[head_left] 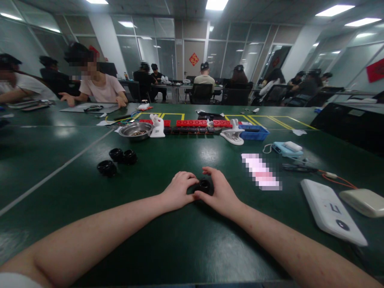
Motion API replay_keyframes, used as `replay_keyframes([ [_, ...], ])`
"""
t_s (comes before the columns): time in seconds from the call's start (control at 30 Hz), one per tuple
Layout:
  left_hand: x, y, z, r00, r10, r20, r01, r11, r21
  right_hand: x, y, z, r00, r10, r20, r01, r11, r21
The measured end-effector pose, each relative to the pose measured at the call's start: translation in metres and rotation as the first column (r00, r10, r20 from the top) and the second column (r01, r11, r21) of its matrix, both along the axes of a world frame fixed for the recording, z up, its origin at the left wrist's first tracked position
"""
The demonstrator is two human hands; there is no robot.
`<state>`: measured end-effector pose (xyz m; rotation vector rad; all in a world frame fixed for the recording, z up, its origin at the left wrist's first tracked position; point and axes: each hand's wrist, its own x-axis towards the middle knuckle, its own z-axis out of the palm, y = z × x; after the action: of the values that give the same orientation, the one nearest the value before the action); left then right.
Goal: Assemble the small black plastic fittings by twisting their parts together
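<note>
A small black round part with a hollow top (pixel 204 185) is at the table's middle, between my two hands. My left hand (pixel 179 191) has its fingertips and thumb against the part's left side. Curved around its right side is my right hand (pixel 223 192), with the thumb across the front and the fingers bent behind. Part of the black piece is hidden by the fingers. Three similar black round parts stand together on the left: one in front (pixel 107 168), one behind (pixel 116 154) and one to the right (pixel 130 156).
Farther back are a metal bowl (pixel 136 131), white clip stands (pixel 234 134), red blocks (pixel 192 123) and a blue bin (pixel 255 133). To the right lie a lit phone (pixel 261 171), a white device (pixel 333 210) and cables. A co-worker (pixel 99 86) sits across the table.
</note>
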<state>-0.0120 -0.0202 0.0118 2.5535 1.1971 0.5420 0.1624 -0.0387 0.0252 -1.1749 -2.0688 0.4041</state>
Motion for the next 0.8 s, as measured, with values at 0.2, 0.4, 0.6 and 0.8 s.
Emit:
replay_keyframes([
  [0.2,0.0004,-0.0011,0.0020,1.000,0.007,0.013,-0.007,1.000,-0.010,0.0012,0.0013,-0.0011,0.998,0.063,-0.032,-0.063,0.998,-0.012],
  [0.4,0.0001,0.0003,-0.0018,1.000,0.005,0.009,-0.005,1.000,0.016,0.0013,-0.0009,-0.0008,0.994,0.104,-0.017,-0.104,0.995,0.009],
  [0.6,0.0009,0.0003,-0.0018,1.000,0.010,0.014,-0.011,1.000,0.024,0.0000,0.0027,-0.0013,0.996,-0.088,0.020,0.088,0.996,-0.015],
  [0.8,0.0001,-0.0003,0.0006,1.000,0.000,0.012,0.000,1.000,0.000,0.0027,-0.0001,-0.0021,0.984,0.169,-0.051,-0.171,0.984,-0.044],
])
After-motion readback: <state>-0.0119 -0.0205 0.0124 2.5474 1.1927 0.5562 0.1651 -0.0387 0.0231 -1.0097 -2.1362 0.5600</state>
